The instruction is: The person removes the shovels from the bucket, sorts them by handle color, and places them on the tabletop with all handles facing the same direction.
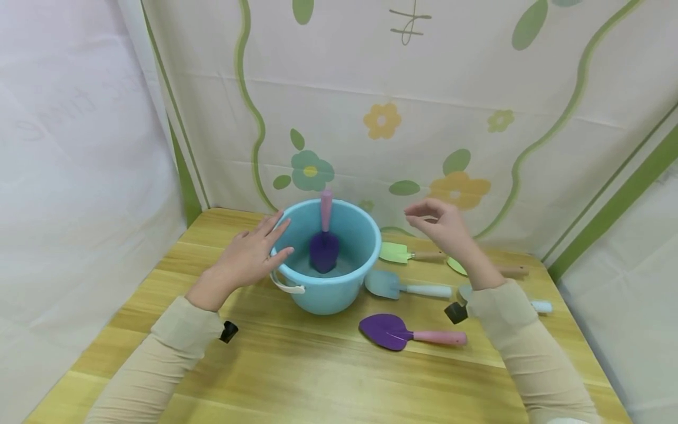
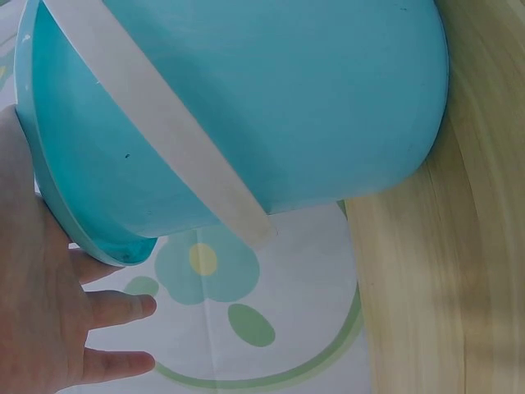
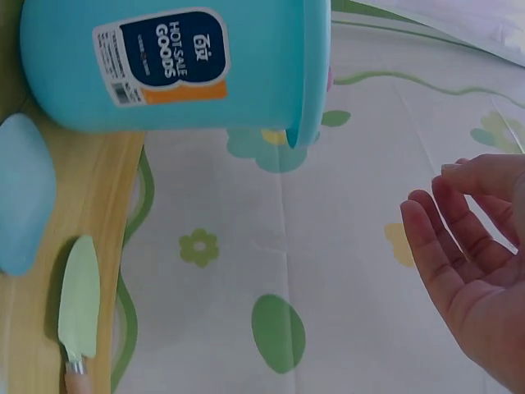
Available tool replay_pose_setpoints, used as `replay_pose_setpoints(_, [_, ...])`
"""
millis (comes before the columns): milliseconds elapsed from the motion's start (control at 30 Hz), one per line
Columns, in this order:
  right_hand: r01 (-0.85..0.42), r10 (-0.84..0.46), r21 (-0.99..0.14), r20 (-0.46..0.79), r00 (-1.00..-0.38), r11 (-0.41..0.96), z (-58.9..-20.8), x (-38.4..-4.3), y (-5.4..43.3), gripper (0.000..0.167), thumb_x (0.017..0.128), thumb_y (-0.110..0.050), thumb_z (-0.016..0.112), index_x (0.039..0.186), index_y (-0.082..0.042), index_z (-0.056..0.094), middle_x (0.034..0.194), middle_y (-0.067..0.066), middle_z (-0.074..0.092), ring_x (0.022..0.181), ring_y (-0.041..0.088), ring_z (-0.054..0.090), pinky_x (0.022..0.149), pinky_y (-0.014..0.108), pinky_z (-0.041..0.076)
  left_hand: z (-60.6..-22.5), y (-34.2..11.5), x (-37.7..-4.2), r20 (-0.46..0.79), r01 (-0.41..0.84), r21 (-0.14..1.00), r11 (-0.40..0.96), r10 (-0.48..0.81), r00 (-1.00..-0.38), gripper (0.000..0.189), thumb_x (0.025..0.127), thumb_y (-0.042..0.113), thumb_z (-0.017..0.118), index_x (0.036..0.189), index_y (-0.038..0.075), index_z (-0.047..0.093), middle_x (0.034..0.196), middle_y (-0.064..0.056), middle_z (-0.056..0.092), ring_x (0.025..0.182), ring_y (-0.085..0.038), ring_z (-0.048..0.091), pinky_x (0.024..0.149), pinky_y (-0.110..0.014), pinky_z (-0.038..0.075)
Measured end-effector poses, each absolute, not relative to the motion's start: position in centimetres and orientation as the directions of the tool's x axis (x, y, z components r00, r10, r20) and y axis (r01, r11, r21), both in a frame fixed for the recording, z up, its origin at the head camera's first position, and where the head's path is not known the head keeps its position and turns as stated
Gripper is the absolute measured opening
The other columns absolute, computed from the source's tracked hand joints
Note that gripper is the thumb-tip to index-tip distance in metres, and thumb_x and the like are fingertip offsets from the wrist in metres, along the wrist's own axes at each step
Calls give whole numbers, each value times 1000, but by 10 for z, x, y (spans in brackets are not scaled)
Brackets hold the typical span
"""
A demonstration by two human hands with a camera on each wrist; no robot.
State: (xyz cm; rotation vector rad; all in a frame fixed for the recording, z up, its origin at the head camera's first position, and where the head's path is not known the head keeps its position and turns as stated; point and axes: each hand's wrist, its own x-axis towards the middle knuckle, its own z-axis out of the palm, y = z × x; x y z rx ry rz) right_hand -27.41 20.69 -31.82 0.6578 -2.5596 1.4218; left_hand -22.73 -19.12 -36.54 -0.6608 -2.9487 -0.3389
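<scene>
A light blue bucket (image 1: 328, 297) stands upright on the table, its white handle (image 1: 288, 287) hanging down at the left. Inside leans a purple trowel (image 1: 324, 252), its pink grip reaching above the far rim. My left hand (image 1: 249, 253) is at the bucket's left rim, fingers spread and fairly straight. To the right of the bucket my right hand (image 1: 442, 227) hovers in the air, fingers loosely bent and holding nothing. In the right wrist view, a gap shows between that hand (image 3: 476, 246) and the bucket (image 3: 74, 74), which carries a printed label.
Right of the bucket lie a green trowel (image 1: 394, 252), a pale blue one (image 1: 384, 285) and a purple one (image 1: 386, 331). Another green tool (image 1: 457, 266) and a pale blue handle (image 1: 541, 307) show past my right forearm. A patterned cloth (image 1: 339, 88) hangs behind the table.
</scene>
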Motion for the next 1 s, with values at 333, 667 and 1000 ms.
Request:
replay_pose_setpoints(333, [-459, -362, -799, 326, -873, 389, -328, -291, 173, 26, 100, -10, 68, 122, 4, 66, 121, 20, 68, 112, 30, 66, 97, 42, 54, -366, -191, -228, 155, 431, 172, 886, 408, -900, 74, 108, 54, 38, 162, 5, 27, 170, -16, 14, 151, -44, 21, 108, -72, 30])
replay_pose_setpoints(667, [-399, -392, -849, 255, -884, 346, -336, -303, 140, 28, 99, -9, 68, 124, 4, 65, 121, 20, 68, 111, 32, 64, 97, 47, 52, -366, -191, -228, 144, 422, 167, 891, 401, -905, 74, 108, 54, 40, 162, 6, 28, 170, -16, 15, 152, -45, 21, 109, -74, 28])
replay_pose_setpoints(1000, [-462, -461, -815, 280, -842, 350, -335, -314, 112, 33, 98, -2, 66, 130, 6, 63, 128, 21, 66, 115, 36, 65, 101, 48, 51, -366, -191, -230, 139, 421, 166, 892, 402, -905, 74, 108, 53, 40, 163, 6, 27, 169, -17, 16, 152, -44, 21, 110, -73, 27])
